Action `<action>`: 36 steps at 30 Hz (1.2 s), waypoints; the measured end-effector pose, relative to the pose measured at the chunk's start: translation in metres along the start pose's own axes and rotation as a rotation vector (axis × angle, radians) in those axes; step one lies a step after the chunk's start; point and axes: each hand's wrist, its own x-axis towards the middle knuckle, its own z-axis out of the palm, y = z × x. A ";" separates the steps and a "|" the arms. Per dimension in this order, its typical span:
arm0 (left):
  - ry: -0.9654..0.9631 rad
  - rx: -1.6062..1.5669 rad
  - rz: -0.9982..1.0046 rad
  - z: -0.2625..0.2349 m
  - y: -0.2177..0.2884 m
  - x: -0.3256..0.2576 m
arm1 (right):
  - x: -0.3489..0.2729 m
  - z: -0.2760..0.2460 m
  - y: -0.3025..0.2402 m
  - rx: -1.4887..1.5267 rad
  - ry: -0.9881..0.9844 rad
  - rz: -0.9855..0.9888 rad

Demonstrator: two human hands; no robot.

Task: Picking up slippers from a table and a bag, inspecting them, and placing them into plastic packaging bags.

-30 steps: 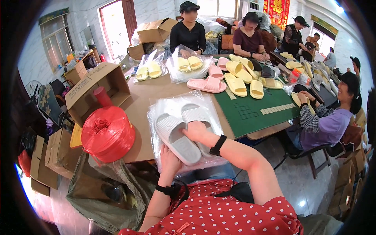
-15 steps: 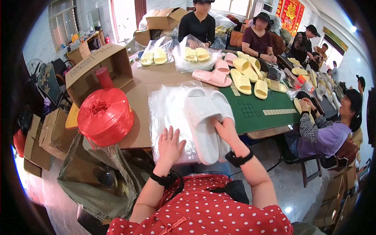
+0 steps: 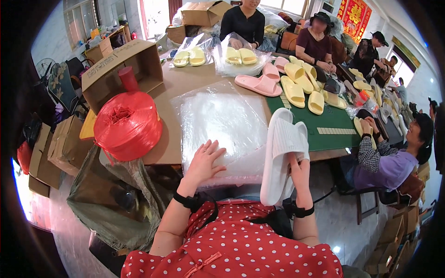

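Our right hand closes at the straps of two white slide sandals, just left of its grip; our left hand, spread and empty, is over clear plastic bags. A loose pinch could drop one sandal.

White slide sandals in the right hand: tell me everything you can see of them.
The white slide sandals are a backless, open-toed pair, each with a broad ribbed strap and a thick sole; they look like molded foam or plastic. The left one partly covers the other. Toes point away from the person, heels toward. The right hand holds them at the straps, its exact grip partly hidden. They are at the right side of the clear plastic bags; whether they touch those is unclear.
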 end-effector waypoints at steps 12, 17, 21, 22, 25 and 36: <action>-0.014 -0.038 0.004 -0.013 0.000 0.006 | -0.009 0.008 -0.007 -0.027 -0.131 0.000; 0.054 -0.058 0.070 -0.011 -0.005 0.011 | -0.020 0.021 -0.021 -0.052 -0.226 -0.127; -0.037 -0.147 0.034 -0.025 0.007 0.020 | -0.022 0.028 -0.009 0.004 -0.275 -0.188; -0.037 -0.163 0.026 -0.026 0.006 0.017 | -0.023 0.033 -0.007 0.007 -0.303 -0.202; -0.043 -0.205 0.058 -0.024 -0.001 0.020 | -0.026 0.040 -0.003 -0.036 -0.410 -0.149; -0.140 -0.084 -0.195 -0.036 0.028 0.031 | -0.035 0.052 -0.010 -0.010 -0.535 -0.166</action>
